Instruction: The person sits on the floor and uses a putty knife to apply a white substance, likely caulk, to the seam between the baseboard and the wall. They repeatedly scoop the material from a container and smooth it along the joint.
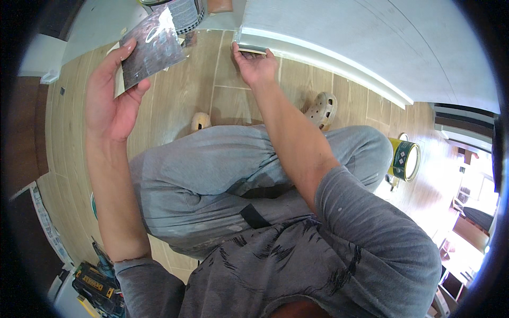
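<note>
My left hand (111, 106) is raised at the upper left, gripping a square, glossy dark grey sheet (151, 55) with a cream piece (119, 85) behind it. My right hand (257, 69) reaches forward, palm up, with its fingers curled on a flat strip (251, 49), pale-edged with a greyish face, against the bottom of the white skirting (334, 67) near its left end. I cannot make out exactly what that strip is.
A paint can (177, 16) stands at the top left, another yellow-green can (405, 159) at the right. My legs (196, 164) and clogs (321, 111) are on wood-look flooring (228, 106). A black tool case (90, 281) lies lower left. A bright room with furniture opens at the right.
</note>
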The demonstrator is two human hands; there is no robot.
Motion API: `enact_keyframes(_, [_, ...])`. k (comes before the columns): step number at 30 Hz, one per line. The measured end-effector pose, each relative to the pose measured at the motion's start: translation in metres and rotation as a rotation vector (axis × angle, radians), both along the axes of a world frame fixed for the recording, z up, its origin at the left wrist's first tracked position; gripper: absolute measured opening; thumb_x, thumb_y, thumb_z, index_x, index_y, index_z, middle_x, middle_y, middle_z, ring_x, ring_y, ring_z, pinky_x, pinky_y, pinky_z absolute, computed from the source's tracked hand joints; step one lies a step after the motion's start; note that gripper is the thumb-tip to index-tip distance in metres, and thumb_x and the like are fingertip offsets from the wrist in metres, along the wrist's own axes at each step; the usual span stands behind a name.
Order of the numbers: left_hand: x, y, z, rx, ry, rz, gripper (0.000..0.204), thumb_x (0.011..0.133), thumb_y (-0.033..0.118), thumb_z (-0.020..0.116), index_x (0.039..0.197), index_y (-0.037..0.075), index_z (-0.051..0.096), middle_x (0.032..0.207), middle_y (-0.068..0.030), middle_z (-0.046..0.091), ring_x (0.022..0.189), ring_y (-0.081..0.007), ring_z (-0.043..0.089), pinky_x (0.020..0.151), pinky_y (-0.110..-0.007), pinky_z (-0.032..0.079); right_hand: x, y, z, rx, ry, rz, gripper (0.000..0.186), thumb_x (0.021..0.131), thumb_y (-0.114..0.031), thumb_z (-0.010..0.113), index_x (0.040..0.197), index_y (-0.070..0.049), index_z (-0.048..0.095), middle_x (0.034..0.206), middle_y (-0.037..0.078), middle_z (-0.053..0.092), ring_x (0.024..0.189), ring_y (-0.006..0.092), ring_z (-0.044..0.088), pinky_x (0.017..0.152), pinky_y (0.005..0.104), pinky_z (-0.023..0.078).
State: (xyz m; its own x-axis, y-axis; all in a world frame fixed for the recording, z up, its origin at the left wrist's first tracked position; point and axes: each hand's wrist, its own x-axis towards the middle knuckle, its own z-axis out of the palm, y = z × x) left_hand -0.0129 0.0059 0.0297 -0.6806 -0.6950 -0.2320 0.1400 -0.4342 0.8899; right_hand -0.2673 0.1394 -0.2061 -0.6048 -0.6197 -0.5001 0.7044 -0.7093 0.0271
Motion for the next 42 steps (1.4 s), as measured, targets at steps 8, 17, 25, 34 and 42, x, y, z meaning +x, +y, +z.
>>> enact_keyframes(8, [0.001, -0.002, 0.0, -0.023, 0.015, 0.011, 0.024, 0.098, 0.015, 0.067, 0.118, 0.003, 0.071, 0.121, -0.0053, 0.065, 0.101, -0.0154, 0.066, 0.067, -0.026, 0.062, -0.007, 0.017, 0.024, -0.186, -0.037, -0.021, 0.062, 0.11, -0.042, 0.03, 0.155, 0.001, 0.027, 0.156, 0.028, 0.031, 0.133, 0.0455, 0.045, 0.102, 0.0549, 0.051])
enact_keyframes(17, [-0.011, 0.019, 0.015, 0.073, -0.131, 0.108, 0.025, 0.096, 0.016, 0.071, 0.119, 0.006, 0.07, 0.113, -0.0009, 0.066, 0.093, -0.0108, 0.065, 0.061, -0.025, 0.057, 0.004, 0.154, 0.145, -0.033, 0.4, 0.156, 0.053, 0.103, -0.039, 0.046, 0.141, -0.001, 0.047, 0.141, 0.021, 0.052, 0.123, 0.0389, 0.056, 0.111, 0.0564, 0.046])
enact_keyframes(25, [-0.038, 0.133, 0.044, 0.213, 0.031, -0.068, 0.025, 0.096, 0.02, 0.071, 0.119, 0.012, 0.068, 0.115, 0.0005, 0.069, 0.101, -0.0135, 0.068, 0.068, -0.031, 0.058, 0.023, 0.262, 0.272, 0.333, 1.246, 0.129, 0.07, 0.091, -0.036, 0.062, 0.148, -0.001, 0.044, 0.141, 0.02, 0.057, 0.127, 0.0365, 0.06, 0.104, 0.0481, 0.05])
enact_keyframes(34, [-0.092, 0.257, 0.062, 0.443, 0.284, -0.172, 0.024, 0.098, 0.022, 0.068, 0.12, 0.013, 0.066, 0.114, -0.0006, 0.071, 0.1, -0.016, 0.07, 0.07, -0.031, 0.057, 0.042, 0.29, 0.294, 0.31, 1.738, 0.177, 0.066, 0.084, -0.033, 0.068, 0.142, -0.002, 0.061, 0.153, 0.019, 0.048, 0.138, 0.0323, 0.05, 0.116, 0.0466, 0.039])
enact_keyframes(42, [-0.097, 0.281, 0.054, 0.349, 0.225, -0.267, 0.031, 0.101, 0.022, 0.062, 0.129, 0.008, 0.064, 0.117, -0.0031, 0.071, 0.103, -0.0178, 0.071, 0.079, -0.037, 0.059, -0.011, 0.325, 0.299, 0.871, 2.195, 0.292, 0.057, 0.081, -0.031, 0.067, 0.135, -0.012, 0.07, 0.148, 0.019, 0.053, 0.138, 0.038, 0.05, 0.115, 0.049, 0.04])
